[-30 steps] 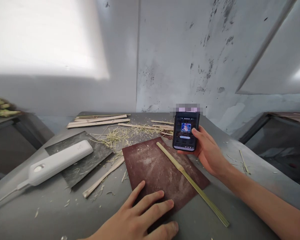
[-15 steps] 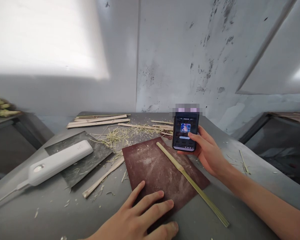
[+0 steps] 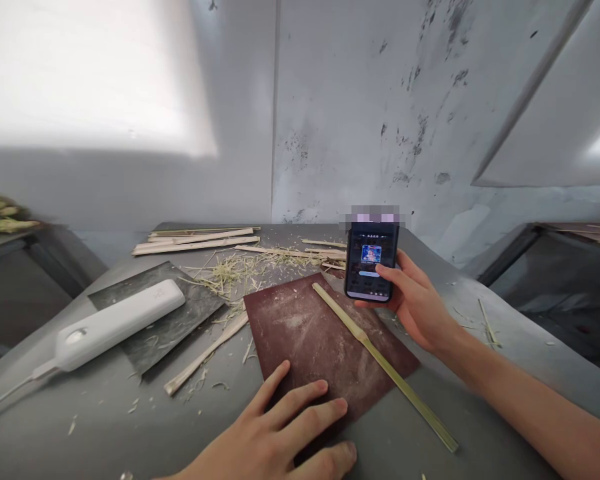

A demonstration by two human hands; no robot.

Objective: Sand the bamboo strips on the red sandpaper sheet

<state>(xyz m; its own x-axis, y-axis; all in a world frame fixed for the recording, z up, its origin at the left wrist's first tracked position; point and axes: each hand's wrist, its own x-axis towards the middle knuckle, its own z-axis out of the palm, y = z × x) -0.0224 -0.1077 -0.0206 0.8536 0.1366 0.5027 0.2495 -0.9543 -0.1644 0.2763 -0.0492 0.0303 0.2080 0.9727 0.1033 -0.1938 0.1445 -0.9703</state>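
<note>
- Right hand (image 3: 420,307) holds a dark, lit-screen smartphone (image 3: 371,263) upright above the grey metal tabletop (image 3: 105,427); grip closed round its edge, thumb now resting on the screen, where a second ago it was off the glass.
- Left hand (image 3: 285,433) unchanged: flat, fingers spread, pressing the reddish-brown sandpaper sheet (image 3: 310,340).
- Long green bamboo strip (image 3: 380,363) lies diagonally across the sheet, untouched.
- No containers in view.

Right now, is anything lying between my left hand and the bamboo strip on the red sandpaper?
Nothing visible: only bare red sandpaper separates the left hand from the bamboo strip.
</note>
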